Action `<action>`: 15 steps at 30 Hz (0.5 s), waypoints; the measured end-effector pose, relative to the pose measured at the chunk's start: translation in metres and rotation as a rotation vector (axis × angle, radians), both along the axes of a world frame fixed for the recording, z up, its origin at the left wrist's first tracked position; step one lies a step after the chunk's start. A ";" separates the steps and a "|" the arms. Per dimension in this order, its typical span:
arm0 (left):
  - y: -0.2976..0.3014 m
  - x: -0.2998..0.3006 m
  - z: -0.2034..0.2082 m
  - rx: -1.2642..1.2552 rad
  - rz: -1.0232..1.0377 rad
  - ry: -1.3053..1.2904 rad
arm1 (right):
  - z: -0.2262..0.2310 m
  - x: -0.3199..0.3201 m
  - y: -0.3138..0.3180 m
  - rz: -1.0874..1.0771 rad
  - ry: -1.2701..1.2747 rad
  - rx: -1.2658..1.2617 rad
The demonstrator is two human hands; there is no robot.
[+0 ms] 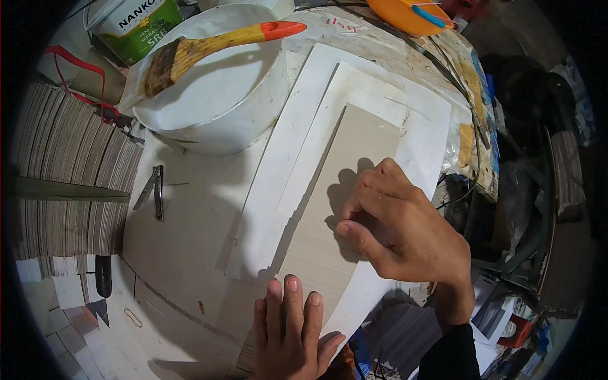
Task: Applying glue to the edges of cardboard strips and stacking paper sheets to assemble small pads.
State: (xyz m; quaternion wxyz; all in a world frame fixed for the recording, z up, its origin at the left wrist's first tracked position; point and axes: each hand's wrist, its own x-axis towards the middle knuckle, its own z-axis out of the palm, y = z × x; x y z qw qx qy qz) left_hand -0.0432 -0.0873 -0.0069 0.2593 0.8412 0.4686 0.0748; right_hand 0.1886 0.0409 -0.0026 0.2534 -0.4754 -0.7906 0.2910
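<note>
A long beige strip of card or stacked paper pieces lies slantwise on white sheets, with fine lines running across its lower half. Fingers stretched out, my left hand rests flat on its near end. My right hand is above the strip's middle, its fingers curled and the thumb tip close to the index finger. Whatever that pinch holds, if anything, is too small to make out. Under the strip are white sheets of different sizes, laid one over another.
At the far left a white tub of white paste carries a brush across its rim. Bundled boards stand at the left edge, near a nail clipper. An orange bowl and a cable are at the back.
</note>
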 end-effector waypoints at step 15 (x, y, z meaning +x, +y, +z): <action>0.001 0.001 0.004 -0.041 0.008 -0.011 | -0.004 -0.008 0.001 -0.022 0.004 -0.054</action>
